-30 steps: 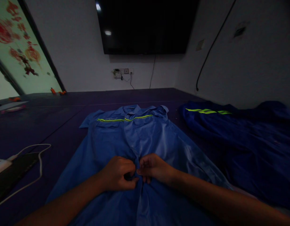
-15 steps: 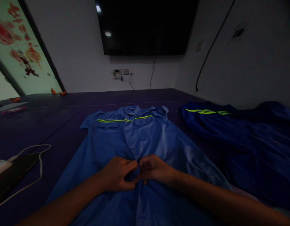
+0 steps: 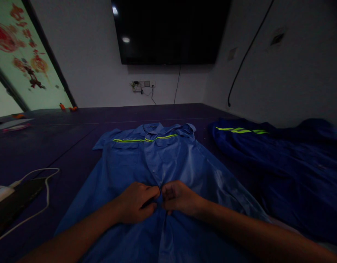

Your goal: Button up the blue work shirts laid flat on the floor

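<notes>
A blue short-sleeved work shirt (image 3: 127,164) with yellow-green chest stripes lies front side up, its collar pointing away from me. My left hand (image 3: 139,202) has its thumb and fingers curled at the shirt's front placket, around mid-length. Facing it from the other side, my right hand (image 3: 180,197) pinches the placket edge with bent fingers. Both sets of fingertips nearly meet at the cloth. Whether a button lies between them is hidden by the fingers. Higher up the placket, a small button (image 3: 153,171) shows.
A darker blue garment (image 3: 288,164) with yellow-green stripes lies at the right on the purple surface (image 3: 75,133). At the left are a white power strip (image 3: 2,194), its looped white cable (image 3: 47,191) and a dark flat object (image 3: 23,202). A television (image 3: 171,33) hangs ahead.
My left thumb has drawn back slightly from the right hand's fingertips, leaving a small gap. The right hand has barely shifted, and the shirt lies as before.
</notes>
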`<state>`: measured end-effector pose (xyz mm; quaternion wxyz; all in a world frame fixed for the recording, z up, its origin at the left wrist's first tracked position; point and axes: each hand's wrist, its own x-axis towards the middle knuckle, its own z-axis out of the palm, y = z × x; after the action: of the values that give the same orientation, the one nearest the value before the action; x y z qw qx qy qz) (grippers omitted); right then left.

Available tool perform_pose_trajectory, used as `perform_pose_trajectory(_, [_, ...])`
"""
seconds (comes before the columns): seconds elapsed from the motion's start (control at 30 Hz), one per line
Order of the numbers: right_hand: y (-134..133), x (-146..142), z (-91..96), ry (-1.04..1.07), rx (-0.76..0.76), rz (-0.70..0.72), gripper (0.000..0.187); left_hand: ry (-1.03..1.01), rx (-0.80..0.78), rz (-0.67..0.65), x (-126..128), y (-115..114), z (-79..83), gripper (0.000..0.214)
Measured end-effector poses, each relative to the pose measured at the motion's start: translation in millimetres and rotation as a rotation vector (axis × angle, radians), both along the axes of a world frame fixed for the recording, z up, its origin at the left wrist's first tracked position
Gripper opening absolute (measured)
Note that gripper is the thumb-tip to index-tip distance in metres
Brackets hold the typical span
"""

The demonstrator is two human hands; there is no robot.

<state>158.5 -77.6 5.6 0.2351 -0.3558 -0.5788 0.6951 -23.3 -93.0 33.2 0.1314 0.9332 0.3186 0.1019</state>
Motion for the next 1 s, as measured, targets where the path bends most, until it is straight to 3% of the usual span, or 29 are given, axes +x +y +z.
perform_pose_trajectory(1.0, [-1.3, 1.3, 4.0, -0.03, -0.006, -0.009, 0.018, -0.139, -0.044, -0.011, -3.0, 4.6, -6.7, 0.007])
